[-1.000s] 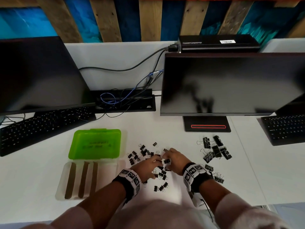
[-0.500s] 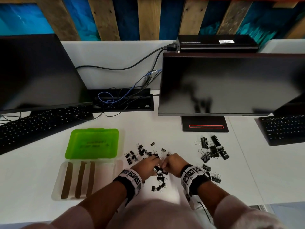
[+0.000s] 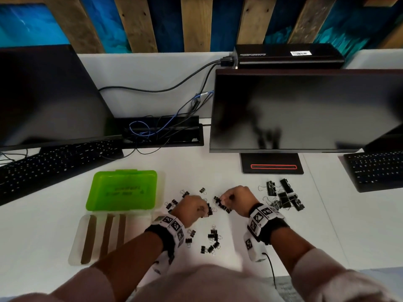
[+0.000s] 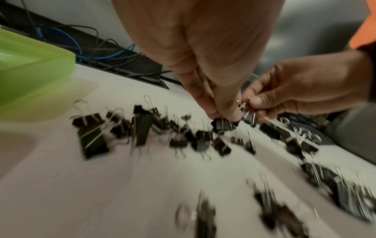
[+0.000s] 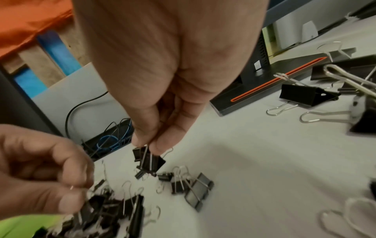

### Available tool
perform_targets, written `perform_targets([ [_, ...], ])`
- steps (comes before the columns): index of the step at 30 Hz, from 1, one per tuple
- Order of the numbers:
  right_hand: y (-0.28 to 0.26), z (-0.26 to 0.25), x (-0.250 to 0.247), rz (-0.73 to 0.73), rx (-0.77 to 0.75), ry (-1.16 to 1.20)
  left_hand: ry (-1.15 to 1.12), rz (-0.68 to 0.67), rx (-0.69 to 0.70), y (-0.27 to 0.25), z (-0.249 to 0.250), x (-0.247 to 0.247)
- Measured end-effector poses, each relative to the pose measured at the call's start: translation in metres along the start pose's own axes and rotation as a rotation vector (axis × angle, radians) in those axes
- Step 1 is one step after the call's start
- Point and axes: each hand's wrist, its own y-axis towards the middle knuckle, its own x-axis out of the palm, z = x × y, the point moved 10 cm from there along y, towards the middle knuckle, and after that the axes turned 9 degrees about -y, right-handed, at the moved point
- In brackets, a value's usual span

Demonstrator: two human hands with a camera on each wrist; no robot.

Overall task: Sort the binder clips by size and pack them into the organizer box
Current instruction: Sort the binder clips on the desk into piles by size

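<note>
Small black binder clips lie scattered on the white desk between my hands. My left hand pinches one small clip by its wire handles just above the pile. My right hand pinches another small black clip by its handles and holds it a little off the desk. Large black clips form a separate heap to the right. The organizer box lies open at the left, with its green lid behind its clear tray, which has brown dividers.
Two dark monitors stand behind, the right one on a stand. A keyboard lies at the left and another keyboard at the right. A cable tray with wires sits at the back centre.
My hands, close together over the small clips before, have drawn apart. Each now holds a small clip by its handles.
</note>
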Motion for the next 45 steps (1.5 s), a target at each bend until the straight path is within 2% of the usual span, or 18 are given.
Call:
perform_targets([
  [3,0.008,-0.002,-0.015,0.056,0.014,0.028,-0.112,0.117,-0.051,0.017,0.009,-0.029],
  [8,0.021,0.001,-0.033,0.118,0.039,0.015,-0.150,0.173,-0.102,0.054,0.020,-0.040],
  [13,0.033,0.019,-0.043,0.127,0.092,-0.010,-0.134,0.118,-0.139,0.086,0.019,-0.023],
  [19,0.048,0.032,-0.040,0.069,0.114,-0.041,-0.115,0.079,-0.106,0.104,0.020,-0.008],
  [23,0.052,0.028,-0.033,0.037,0.070,-0.060,-0.107,0.071,-0.058,0.106,0.021,-0.008],
  [27,0.052,0.032,-0.034,0.084,0.067,-0.055,-0.080,0.066,-0.045,0.097,0.015,-0.015],
  [30,0.045,0.037,-0.039,0.149,0.093,-0.104,-0.060,0.105,-0.024,0.088,0.007,-0.031],
  [33,0.038,0.023,-0.037,0.183,0.010,-0.063,-0.023,0.169,-0.057,0.075,-0.008,-0.049],
  [35,0.033,0.003,-0.022,0.106,-0.089,-0.052,0.024,0.182,-0.092,0.064,-0.018,-0.054],
  [37,0.025,-0.022,0.003,-0.058,-0.188,-0.110,0.088,0.187,-0.115,0.053,-0.026,-0.057],
  [40,0.021,-0.038,0.039,-0.225,-0.209,-0.277,0.167,0.167,-0.129,0.035,-0.032,-0.057],
  [43,0.023,-0.042,0.057,-0.243,-0.138,-0.330,0.133,0.197,-0.147,0.019,-0.039,-0.056],
  [45,0.023,-0.048,0.064,-0.215,-0.144,-0.368,0.103,0.175,-0.169,0.010,-0.044,-0.051],
])
